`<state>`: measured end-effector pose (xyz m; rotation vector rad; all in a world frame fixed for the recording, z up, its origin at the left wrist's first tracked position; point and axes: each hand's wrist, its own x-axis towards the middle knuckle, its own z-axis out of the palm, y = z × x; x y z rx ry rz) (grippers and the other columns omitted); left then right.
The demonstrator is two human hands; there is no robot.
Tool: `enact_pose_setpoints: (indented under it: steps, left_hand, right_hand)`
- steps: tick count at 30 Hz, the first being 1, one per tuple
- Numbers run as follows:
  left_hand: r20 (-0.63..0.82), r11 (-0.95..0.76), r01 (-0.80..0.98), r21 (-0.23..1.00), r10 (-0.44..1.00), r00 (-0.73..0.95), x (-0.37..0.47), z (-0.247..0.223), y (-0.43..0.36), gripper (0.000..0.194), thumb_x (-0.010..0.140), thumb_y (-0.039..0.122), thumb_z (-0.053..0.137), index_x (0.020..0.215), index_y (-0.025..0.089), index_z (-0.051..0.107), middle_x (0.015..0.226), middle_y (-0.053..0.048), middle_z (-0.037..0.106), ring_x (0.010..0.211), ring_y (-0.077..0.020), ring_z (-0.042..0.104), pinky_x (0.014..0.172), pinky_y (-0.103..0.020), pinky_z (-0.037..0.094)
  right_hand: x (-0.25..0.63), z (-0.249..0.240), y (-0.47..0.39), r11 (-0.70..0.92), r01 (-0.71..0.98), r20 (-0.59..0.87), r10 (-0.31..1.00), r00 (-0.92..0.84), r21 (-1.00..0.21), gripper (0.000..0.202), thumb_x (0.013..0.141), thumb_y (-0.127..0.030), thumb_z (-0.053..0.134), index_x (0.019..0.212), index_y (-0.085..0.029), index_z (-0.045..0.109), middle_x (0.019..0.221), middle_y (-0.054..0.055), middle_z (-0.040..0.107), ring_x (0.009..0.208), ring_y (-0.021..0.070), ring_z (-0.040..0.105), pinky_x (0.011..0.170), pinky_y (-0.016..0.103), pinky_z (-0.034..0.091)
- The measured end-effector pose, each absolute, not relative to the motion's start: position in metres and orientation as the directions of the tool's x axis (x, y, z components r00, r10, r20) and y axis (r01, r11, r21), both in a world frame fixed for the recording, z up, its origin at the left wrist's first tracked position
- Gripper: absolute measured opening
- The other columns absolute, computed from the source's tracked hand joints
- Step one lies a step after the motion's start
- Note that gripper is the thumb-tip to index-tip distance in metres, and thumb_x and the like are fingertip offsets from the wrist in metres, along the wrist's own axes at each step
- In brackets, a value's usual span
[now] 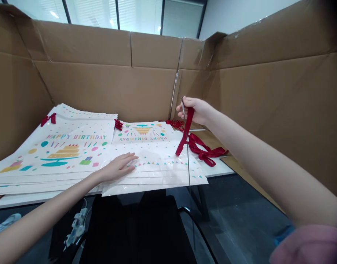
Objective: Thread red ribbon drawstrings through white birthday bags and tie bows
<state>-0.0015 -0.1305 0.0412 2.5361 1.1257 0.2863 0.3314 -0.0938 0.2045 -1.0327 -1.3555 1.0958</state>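
Note:
My left hand (119, 168) lies flat with its fingers stretched out on a stack of white printed sheets (154, 158), which look like birthday bags or posters. Raised above the right part of the stack, my right hand (194, 109) is closed on a dark red ribbon (187, 130). A thin metal piece (183, 107) also shows at its fingers; I cannot make out its kind. From there a thin grey line, cord or wire (188, 161), runs down past the sheets' front edge. More red ribbon (205, 150) lies in loops on the right.
At left is another stack of "HAPPY BIRTHDAY" sheets (74, 126) with a red bow (48, 119). Red cords (176, 124) lie behind. Cardboard walls (102, 84) enclose the table's back and sides. A black chair (138, 231) stands in front, near a power strip (76, 225).

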Motion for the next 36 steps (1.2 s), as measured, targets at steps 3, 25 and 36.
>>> enact_pose_setpoints:
  steps: [3, 25, 36]
  left_hand:
    - [-0.031, -0.624, 0.703, 0.342, 0.740, 0.672, -0.010, 0.033, -0.128, 0.059, 0.093, 0.059, 0.029, 0.144, 0.030, 0.034, 0.154, -0.003, 0.024, 0.143, -0.0260, 0.021, 0.117, -0.044, 0.019]
    - [-0.298, -0.457, 0.853, 0.250, 0.802, 0.517, -0.012, 0.091, -0.112, 0.052, 0.086, 0.063, 0.038, 0.113, 0.029, 0.066, 0.114, -0.004, 0.067, 0.102, -0.0267, 0.061, 0.082, -0.030, 0.046]
    - [0.070, -0.774, 0.582, 0.250, 0.614, 0.786, 0.133, 0.064, -0.098, 0.042, 0.093, 0.047, 0.035, 0.121, 0.024, 0.057, 0.120, -0.006, 0.062, 0.104, -0.0216, 0.059, 0.088, -0.030, 0.044]
  right_hand:
    - [0.338, 0.191, -0.098, 0.078, 0.117, 0.059, 0.985, -0.163, -0.990, 0.027, 0.089, -0.034, 0.057, 0.070, -0.017, 0.046, 0.061, 0.003, 0.054, 0.048, 0.0117, 0.051, 0.052, 0.029, 0.047]
    - [0.384, 0.079, -0.129, -0.095, 0.385, -0.281, 0.842, -0.460, -0.918, 0.034, 0.077, -0.043, 0.068, 0.067, -0.015, 0.051, 0.093, 0.008, 0.070, 0.040, 0.0035, 0.046, 0.043, 0.021, 0.044]
    - [0.414, 0.058, -0.129, -0.160, 0.354, -0.304, 0.864, -0.402, -0.921, 0.037, 0.076, -0.047, 0.069, 0.068, -0.016, 0.050, 0.055, -0.001, 0.053, 0.047, 0.0097, 0.053, 0.041, 0.019, 0.035]
